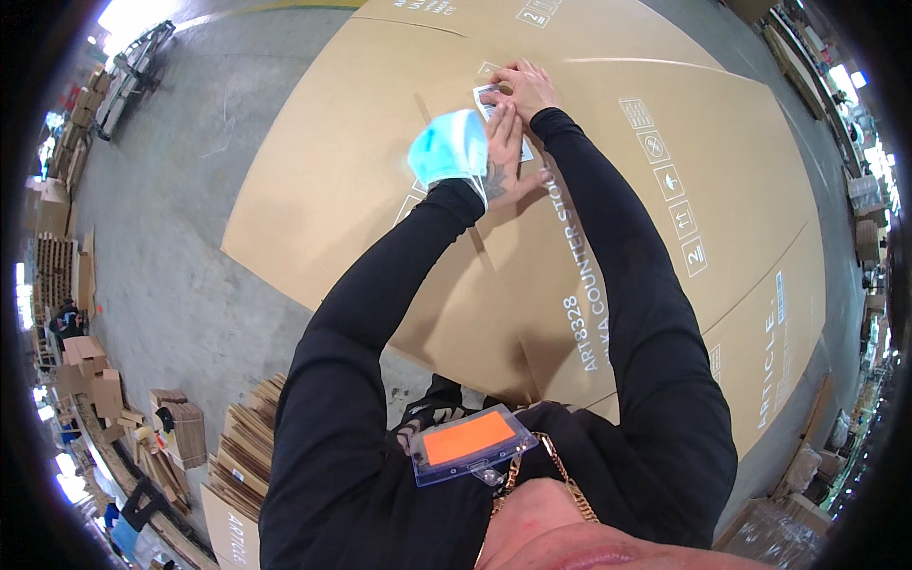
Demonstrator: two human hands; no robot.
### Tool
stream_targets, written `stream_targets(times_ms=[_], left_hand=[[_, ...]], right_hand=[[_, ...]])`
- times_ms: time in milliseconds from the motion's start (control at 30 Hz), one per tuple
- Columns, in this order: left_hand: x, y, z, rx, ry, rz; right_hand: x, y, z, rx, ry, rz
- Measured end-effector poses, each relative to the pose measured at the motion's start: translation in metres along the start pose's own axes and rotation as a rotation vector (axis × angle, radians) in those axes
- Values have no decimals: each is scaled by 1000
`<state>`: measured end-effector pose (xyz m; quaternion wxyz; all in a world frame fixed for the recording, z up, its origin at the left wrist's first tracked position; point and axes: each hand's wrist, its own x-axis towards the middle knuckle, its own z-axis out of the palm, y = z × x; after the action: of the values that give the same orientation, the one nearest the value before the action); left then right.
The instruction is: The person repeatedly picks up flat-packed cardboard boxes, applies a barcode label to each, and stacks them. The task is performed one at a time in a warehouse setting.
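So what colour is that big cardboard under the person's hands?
The cardboard is light brown with white printing; the head view shows it best.

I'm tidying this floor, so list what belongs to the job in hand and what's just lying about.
Seems part of the job:
Large cardboard carton
White label on it, partly under the left hand and right hand

Seems just lying about:
Flattened cardboard, lower left
Cardboard boxes, far left

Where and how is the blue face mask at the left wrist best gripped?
Probably pinch the outer left edge of the light-blue face mask, coming from the person's left. That edge bulges clear of the left hand, while the mask's right edge sits close by it, with a white ear loop running down beside the black sleeve.
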<state>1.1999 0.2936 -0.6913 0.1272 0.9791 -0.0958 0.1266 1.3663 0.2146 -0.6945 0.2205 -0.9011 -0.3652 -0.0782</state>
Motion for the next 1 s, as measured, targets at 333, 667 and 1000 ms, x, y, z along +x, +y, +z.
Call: stream_targets(times_ms=[333,667,1000], left_hand=[[-45,10,20,-105,-77,135],[-50,8,20,-101,-47,107],[-50,7,32,-196,44,95]], right_hand=[[6,8,-5,-10,-79,93],[20,1,5,-43,-6,173],[-20,4,-23,-296,-208,-420]])
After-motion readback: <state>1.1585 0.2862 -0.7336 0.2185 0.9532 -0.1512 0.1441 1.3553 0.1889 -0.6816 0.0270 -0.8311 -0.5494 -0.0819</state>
